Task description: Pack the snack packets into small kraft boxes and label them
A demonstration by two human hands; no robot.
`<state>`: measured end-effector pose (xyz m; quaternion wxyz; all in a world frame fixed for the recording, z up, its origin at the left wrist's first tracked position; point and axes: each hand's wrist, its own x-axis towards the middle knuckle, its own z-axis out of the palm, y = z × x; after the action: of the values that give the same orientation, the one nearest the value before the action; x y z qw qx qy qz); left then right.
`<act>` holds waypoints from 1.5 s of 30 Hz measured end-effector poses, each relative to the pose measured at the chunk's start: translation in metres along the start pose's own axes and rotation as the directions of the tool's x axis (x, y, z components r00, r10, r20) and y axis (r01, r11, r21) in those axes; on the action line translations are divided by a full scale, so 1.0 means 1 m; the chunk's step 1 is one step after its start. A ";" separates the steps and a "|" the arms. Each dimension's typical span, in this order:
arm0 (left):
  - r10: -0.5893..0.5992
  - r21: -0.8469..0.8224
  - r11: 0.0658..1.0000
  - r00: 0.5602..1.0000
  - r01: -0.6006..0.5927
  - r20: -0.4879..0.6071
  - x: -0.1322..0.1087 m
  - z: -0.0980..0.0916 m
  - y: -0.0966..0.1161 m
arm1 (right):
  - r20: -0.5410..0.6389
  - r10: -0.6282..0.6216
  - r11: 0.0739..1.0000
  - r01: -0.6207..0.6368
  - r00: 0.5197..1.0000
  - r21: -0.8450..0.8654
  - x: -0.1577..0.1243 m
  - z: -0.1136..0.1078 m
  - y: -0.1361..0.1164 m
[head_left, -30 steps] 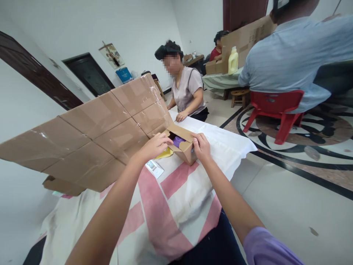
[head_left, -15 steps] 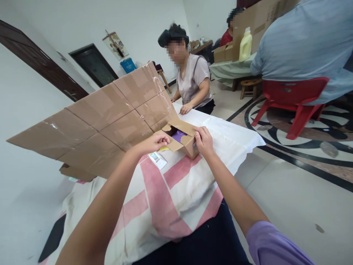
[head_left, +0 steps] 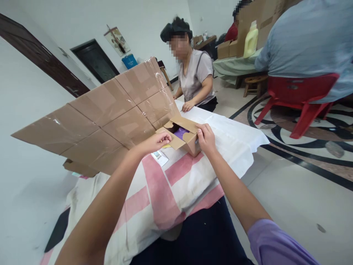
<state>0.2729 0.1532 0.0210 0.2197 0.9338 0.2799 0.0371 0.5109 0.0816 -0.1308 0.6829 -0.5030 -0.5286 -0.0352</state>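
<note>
Right hand (head_left: 206, 138) at the near right corner of a small open carton (head_left: 193, 148), thumb against the side wall, fingers pinching the cardboard edge above it. Left hand (head_left: 160, 141) curled, fingers drawn in at the outer edge of the left flap (head_left: 176, 142); whether they pinch it or only rest over it, I cannot tell. Below my left fingers, a sliver of something yellow (head_left: 167, 146); beside that and nearer me, a white card (head_left: 160, 158) flat on a pink-and-white cloth (head_left: 161, 198). Carton lies straight ahead, between the two hands, its long axis running away from me and slanting left, so the right hand has the near end and the left is alongside the long left side; right looks the surer contact. Left flap folded outward, far flap (head_left: 183, 123) also open, a purple item (head_left: 181, 133) showing in the gap, too covered to identify. Beyond, a brown cardboard screen (head_left: 118, 117) along the left and a white sheet (head_left: 234, 129) to the right. Across it, a person in a grey top (head_left: 197, 73). Farther right, a red chair (head_left: 302, 90) with someone in light blue (head_left: 298, 51); past them, a pale yellow jug (head_left: 250, 41) on a green-covered table (head_left: 227, 67)
</note>
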 end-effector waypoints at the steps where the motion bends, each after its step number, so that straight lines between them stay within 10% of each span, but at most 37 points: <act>1: 0.008 0.005 1.000 1.000 -0.008 -0.003 0.000 0.000 -0.002 | -0.001 -0.001 1.000 0.001 1.000 0.000 0.000 0.000 0.000; 45: 0.106 0.150 0.986 0.976 -0.078 -0.190 -0.010 0.024 -0.015 | -0.034 -0.031 0.999 0.030 0.999 -0.018 0.002 0.002 0.004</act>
<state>0.2618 0.1497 -0.0070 0.1222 0.9507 0.2587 0.1197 0.5130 0.0861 -0.1320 0.6869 -0.5001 -0.5241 -0.0586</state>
